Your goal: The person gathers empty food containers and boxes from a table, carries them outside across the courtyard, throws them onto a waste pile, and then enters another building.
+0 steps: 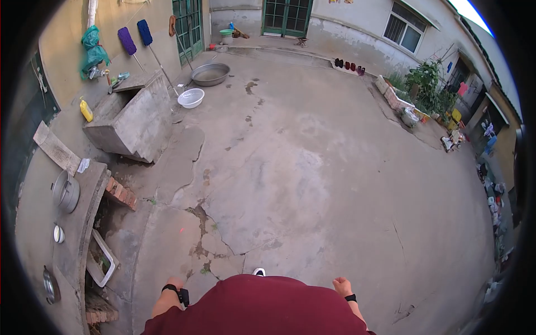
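Both of my arms hang low at the sides of my dark red shirt (251,307). My left hand (176,282) hangs above the concrete, with a black band and a small dark device on its wrist. Its fingers do not show clearly. On the other side, my right hand (343,287) is curled into a loose fist, and nothing shows in it. A black band (350,298) circles that wrist. Neither hand touches any object. The tip of one shoe (259,272) peeks out below the shirt.
Along the left stand a concrete sink (128,125), a ledge with a metal pot (67,192), and a white basin (191,98) beside a large metal basin (210,74). Cracked concrete (301,167) stretches ahead. Plants (427,84) and a row of shoes (350,66) are at the far right.
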`<control>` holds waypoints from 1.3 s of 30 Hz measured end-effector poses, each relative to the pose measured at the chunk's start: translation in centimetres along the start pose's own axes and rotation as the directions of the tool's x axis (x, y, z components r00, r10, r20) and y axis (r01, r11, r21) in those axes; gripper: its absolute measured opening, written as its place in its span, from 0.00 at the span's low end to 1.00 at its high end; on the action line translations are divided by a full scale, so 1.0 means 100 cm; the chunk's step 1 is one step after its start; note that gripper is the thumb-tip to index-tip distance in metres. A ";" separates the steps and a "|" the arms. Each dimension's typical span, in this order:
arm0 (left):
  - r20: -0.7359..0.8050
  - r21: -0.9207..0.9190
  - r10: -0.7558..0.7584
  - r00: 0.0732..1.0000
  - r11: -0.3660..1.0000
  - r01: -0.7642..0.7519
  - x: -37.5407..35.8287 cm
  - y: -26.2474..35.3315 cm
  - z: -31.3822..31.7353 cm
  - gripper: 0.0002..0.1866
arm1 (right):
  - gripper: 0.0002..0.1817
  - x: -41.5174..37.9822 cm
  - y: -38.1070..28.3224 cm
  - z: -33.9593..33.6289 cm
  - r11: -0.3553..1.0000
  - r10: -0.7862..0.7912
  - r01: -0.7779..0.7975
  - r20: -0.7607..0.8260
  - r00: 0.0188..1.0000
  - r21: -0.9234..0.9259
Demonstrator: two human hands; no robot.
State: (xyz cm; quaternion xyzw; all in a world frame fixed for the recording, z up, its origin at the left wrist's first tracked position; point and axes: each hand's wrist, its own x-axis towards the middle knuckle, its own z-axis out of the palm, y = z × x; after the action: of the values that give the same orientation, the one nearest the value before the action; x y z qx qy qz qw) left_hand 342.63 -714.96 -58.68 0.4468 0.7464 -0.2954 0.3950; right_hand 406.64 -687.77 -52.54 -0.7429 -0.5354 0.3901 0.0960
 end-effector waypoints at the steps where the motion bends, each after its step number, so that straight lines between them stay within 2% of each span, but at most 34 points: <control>1: -0.080 0.210 0.159 0.984 0.968 -0.140 0.008 0.034 -0.070 0.11 | 0.12 0.020 0.035 -0.003 0.996 0.089 -0.089 0.003 0.996 0.027; 2: -0.147 -0.379 -0.135 0.980 0.923 0.070 0.015 0.071 -0.142 0.10 | 0.09 0.008 0.021 -0.025 0.973 0.197 -0.198 0.025 0.980 0.116; 3: -0.345 -0.575 -0.168 0.923 0.815 -0.067 0.006 0.107 -0.210 0.10 | 0.07 0.010 0.022 -0.040 0.940 0.314 -0.319 0.056 0.948 0.124; 4: -0.518 -0.592 -0.120 0.847 0.765 -0.253 0.036 0.126 -0.254 0.11 | 0.07 0.006 -0.005 -0.060 0.891 0.451 -0.454 0.075 0.889 0.027; 5: -0.652 -0.509 -0.039 0.757 0.762 -0.399 0.052 0.149 -0.306 0.11 | 0.07 0.020 -0.006 -0.071 0.866 0.498 -0.500 0.075 0.864 0.006; 7: -0.688 -0.523 -0.037 0.725 0.717 -0.461 0.075 0.196 -0.398 0.11 | 0.07 0.059 -0.003 -0.088 0.841 0.540 -0.542 0.067 0.839 0.003; 10: -0.701 -0.515 -0.006 0.713 0.695 -0.501 0.105 0.254 -0.488 0.11 | 0.06 0.153 -0.012 -0.108 0.835 0.549 -0.550 0.042 0.835 0.021; 13: -0.546 -0.531 -0.037 0.837 0.788 -0.311 0.144 0.284 -0.518 0.12 | 0.06 0.289 -0.058 -0.122 0.884 0.458 -0.457 0.005 0.889 0.098; 14: -0.411 -0.579 -0.062 0.910 0.789 -0.207 0.149 0.290 -0.522 0.14 | 0.05 0.337 -0.080 -0.125 0.904 0.412 -0.406 -0.019 0.911 0.137; 15: -0.352 -0.542 -0.028 0.936 0.821 -0.179 0.186 0.280 -0.504 0.15 | 0.04 0.379 -0.132 -0.139 0.882 0.425 -0.428 0.063 0.903 0.199; 16: -0.184 -0.619 -0.116 0.976 0.785 -0.023 0.179 0.289 -0.511 0.14 | 0.08 0.435 -0.154 -0.137 0.894 0.386 -0.395 0.082 0.919 0.210; 18: -0.183 -0.595 -0.138 0.973 0.803 0.002 0.197 0.286 -0.504 0.14 | 0.08 0.559 -0.191 -0.123 0.999 0.036 -0.036 -0.018 0.999 -0.020; 19: -0.137 -0.539 -0.141 0.980 0.841 0.046 0.203 0.284 -0.507 0.15 | 0.11 0.596 -0.232 -0.128 1.000 -0.024 0.024 0.008 1.000 -0.014; 20: -0.173 -0.408 -0.068 0.983 0.913 -0.009 0.218 0.277 -0.502 0.15 | 0.14 0.627 -0.302 -0.135 0.996 -0.086 0.087 0.032 0.996 -0.002; 21: -0.099 -0.413 -0.130 0.987 0.907 0.079 0.224 0.279 -0.509 0.16 | 0.15 0.647 -0.363 -0.141 0.986 -0.167 0.167 0.034 0.985 0.003; 22: -0.122 -0.192 -0.012 0.992 0.981 -0.012 0.245 0.271 -0.507 0.17 | 0.15 0.667 -0.412 -0.148 0.970 -0.244 0.244 0.038 0.969 0.006; 23: -0.059 -0.020 0.161 0.985 0.986 -0.163 0.258 0.261 -0.511 0.18 | 0.15 0.691 -0.445 -0.151 0.969 -0.247 0.247 0.041 0.968 0.003; 24: -0.055 -0.021 0.161 0.985 0.987 -0.162 0.287 0.255 -0.505 0.18 | 0.15 0.713 -0.475 -0.151 0.960 -0.279 0.279 0.047 0.959 0.008; 25: 0.035 -0.203 -0.054 0.998 0.977 0.060 0.331 0.255 -0.501 0.18 | 0.15 0.737 -0.502 -0.153 0.950 -0.314 0.313 0.046 0.948 0.015; 26: 0.154 -0.354 -0.247 0.957 0.890 0.287 0.365 0.253 -0.522 0.19 | 0.15 0.757 -0.520 -0.154 0.949 -0.316 0.316 0.037 0.948 0.020; 27: 0.132 -0.438 -0.293 0.947 0.840 0.321 0.379 0.258 -0.559 0.19 | 0.15 0.773 -0.529 -0.157 0.967 -0.255 0.255 0.056 0.965 0.008; 28: 0.090 -0.435 -0.247 0.965 0.862 0.261 0.394 0.264 -0.610 0.19 | 0.15 0.790 -0.531 -0.164 0.981 -0.192 0.194 0.077 0.978 -0.015; 30: 0.003 -0.419 -0.152 0.988 0.897 0.139 0.388 0.294 -0.753 0.18 | 0.14 0.824 -0.515 -0.169 0.983 -0.133 0.144 0.093 0.987 -0.116; 31: -0.154 -0.176 0.060 0.986 0.980 -0.088 0.448 0.286 -0.775 0.18 | 0.12 0.835 -0.513 -0.175 0.998 0.002 0.005 0.115 0.993 -0.058; 32: -0.097 -0.476 -0.143 0.985 0.876 0.080 0.427 0.319 -0.876 0.17 | 0.11 0.844 -0.515 -0.179 0.991 0.135 -0.136 0.148 0.980 -0.002; 33: -0.258 -0.532 -0.164 0.952 0.847 0.001 0.458 0.326 -0.924 0.16 | 0.09 0.848 -0.528 -0.187 0.976 0.216 -0.219 0.148 0.965 0.004; 34: -0.275 -0.544 -0.148 0.950 0.839 -0.027 0.493 0.331 -0.977 0.14 | 0.07 0.850 -0.546 -0.196 0.954 0.296 -0.300 0.148 0.944 0.009; 35: -0.488 -0.648 -0.187 0.853 0.732 -0.210 0.507 0.344 -1.028 0.12 | 0.07 0.859 -0.557 -0.203 0.932 0.360 -0.363 0.153 0.920 -0.010; 37: -0.605 -0.561 -0.133 0.785 0.771 -0.302 0.532 0.370 -1.139 0.12 | 0.08 0.896 -0.582 -0.211 0.903 0.428 -0.425 0.165 0.888 -0.058; 39: -0.615 -0.588 -0.140 0.776 0.737 -0.334 0.559 0.391 -1.222 0.12 | 0.08 0.948 -0.611 -0.217 0.887 0.461 -0.450 0.168 0.871 -0.101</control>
State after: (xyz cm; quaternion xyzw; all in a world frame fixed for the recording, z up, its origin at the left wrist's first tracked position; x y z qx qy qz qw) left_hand 321.87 -577.08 -47.08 0.3866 0.8619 0.1798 0.2743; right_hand 389.00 -574.39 -48.83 -0.8105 -0.3631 0.4541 -0.0714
